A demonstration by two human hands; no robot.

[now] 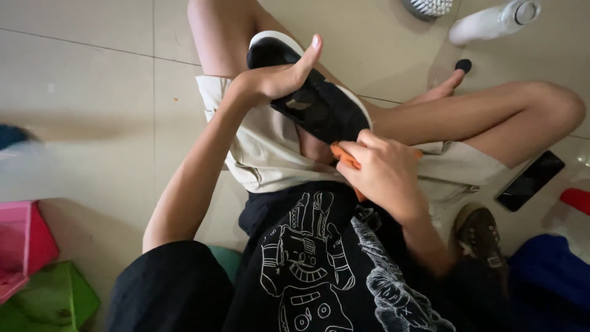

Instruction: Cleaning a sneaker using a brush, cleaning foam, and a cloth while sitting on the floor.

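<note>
I sit cross-legged on a tiled floor. My left hand (279, 77) grips a black shoe with a white sole (326, 107) over my lap, fingers wrapped over its upper and the thumb pointing up. My right hand (384, 169) is closed around an orange cloth (345, 157) and presses it against the near end of the shoe. Most of the cloth is hidden under my fingers.
A second dark shoe (479, 233) lies by my right knee. A black phone (530, 180) rests on the floor at right, a white bottle (491, 21) at the top right. Pink (24, 240) and green (52, 298) plastic items sit at the lower left.
</note>
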